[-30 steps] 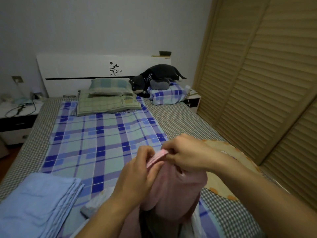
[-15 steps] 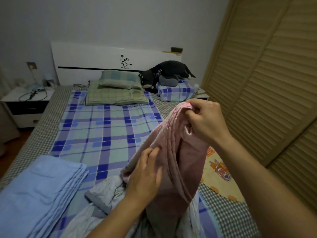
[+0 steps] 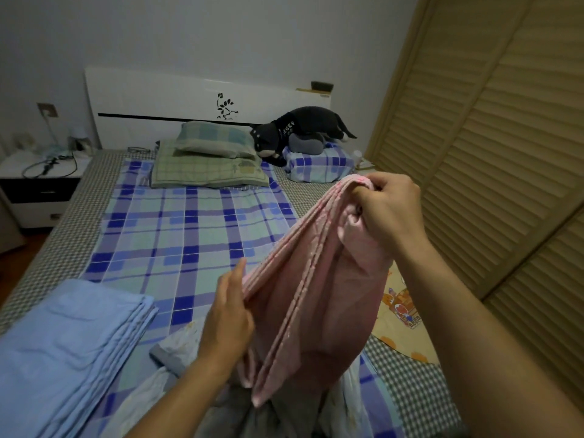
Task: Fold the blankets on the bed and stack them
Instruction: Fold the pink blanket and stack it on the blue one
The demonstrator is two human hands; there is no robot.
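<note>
Up at the right, the right hand (image 3: 390, 213) is raised above the bed (image 3: 57, 248), its forearm running down to the lower right corner. Its fingers are curled tight and bunched around the gathered top corner of a pink blanket (image 3: 316, 298), with the knuckles turned toward the headboard (image 3: 189, 102). From that grip the blanket's layered edges slope down and to the left, and the rest hangs in a loose pocket below.

Lower and nearer the body, the left hand (image 3: 229, 314) comes up from the bottom edge on a bare forearm. Its thumb points upward along the blanket's left edge, and the fingers pass behind the cloth, so the hand pinches the stacked edges between thumb and fingers; how far the hidden fingers curl cannot be told.

Below the hanging pink cloth lies a crumpled pale blanket (image 3: 177, 349) on a blue plaid sheet (image 3: 177, 235). A folded light blue blanket (image 3: 63, 349) sits at the lower left of the bed, well apart from the pink one. To the right of the right forearm, a yellow cartoon-print blanket (image 3: 401, 317) lies flat near the bed's edge beside the louvred wardrobe doors (image 3: 493, 153). Green checked pillows (image 3: 208, 159) and a black plush dog (image 3: 300, 128) rest by the headboard.
</note>
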